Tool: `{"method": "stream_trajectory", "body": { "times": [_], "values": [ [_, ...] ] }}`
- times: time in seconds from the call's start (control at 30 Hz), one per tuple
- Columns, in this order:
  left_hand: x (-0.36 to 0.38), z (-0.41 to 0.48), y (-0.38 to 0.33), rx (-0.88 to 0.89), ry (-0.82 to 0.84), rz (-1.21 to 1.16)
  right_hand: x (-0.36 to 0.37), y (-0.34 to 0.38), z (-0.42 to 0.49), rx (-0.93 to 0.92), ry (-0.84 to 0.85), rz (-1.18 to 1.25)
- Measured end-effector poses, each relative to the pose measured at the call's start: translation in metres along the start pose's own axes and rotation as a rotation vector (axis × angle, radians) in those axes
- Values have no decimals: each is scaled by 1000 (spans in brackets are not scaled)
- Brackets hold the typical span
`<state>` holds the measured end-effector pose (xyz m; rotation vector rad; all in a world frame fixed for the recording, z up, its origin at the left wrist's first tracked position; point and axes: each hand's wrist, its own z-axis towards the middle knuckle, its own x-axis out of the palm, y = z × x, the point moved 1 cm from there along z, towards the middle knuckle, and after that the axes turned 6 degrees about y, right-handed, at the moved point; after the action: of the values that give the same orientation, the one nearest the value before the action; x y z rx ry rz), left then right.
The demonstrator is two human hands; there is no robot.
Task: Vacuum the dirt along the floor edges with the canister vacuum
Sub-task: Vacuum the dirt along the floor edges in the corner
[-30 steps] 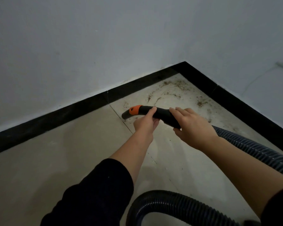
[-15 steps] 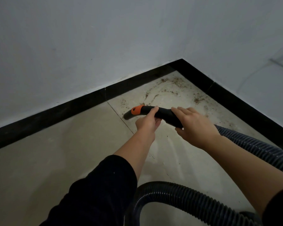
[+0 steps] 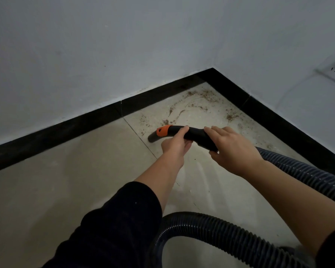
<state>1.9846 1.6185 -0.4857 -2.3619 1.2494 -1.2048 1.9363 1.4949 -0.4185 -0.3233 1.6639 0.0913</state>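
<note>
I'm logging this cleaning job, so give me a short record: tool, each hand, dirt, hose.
tool: vacuum nozzle, black with orange collar, tip low over the floor
left hand: grips the nozzle's front part
right hand: grips the nozzle's rear end
dirt: brown crumbs in the corner along the black skirting, beyond the tip
hose: ribbed, runs off right and loops at the bottom
</note>
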Motion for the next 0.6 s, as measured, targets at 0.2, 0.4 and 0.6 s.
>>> {"method": "stream_trajectory", "body": {
  "times": [0.2,0.4,0.6],
  "values": [
    [9,-1,10,-9,32,-6,-2,-11,-9,23,8,-10],
    [18,-1,18,-19,47,-9,0,-21,-15,28,12,-19],
    [27,-4,27,-38,66,10,-4,-30,-24,46,14,-20]
  ]
}}
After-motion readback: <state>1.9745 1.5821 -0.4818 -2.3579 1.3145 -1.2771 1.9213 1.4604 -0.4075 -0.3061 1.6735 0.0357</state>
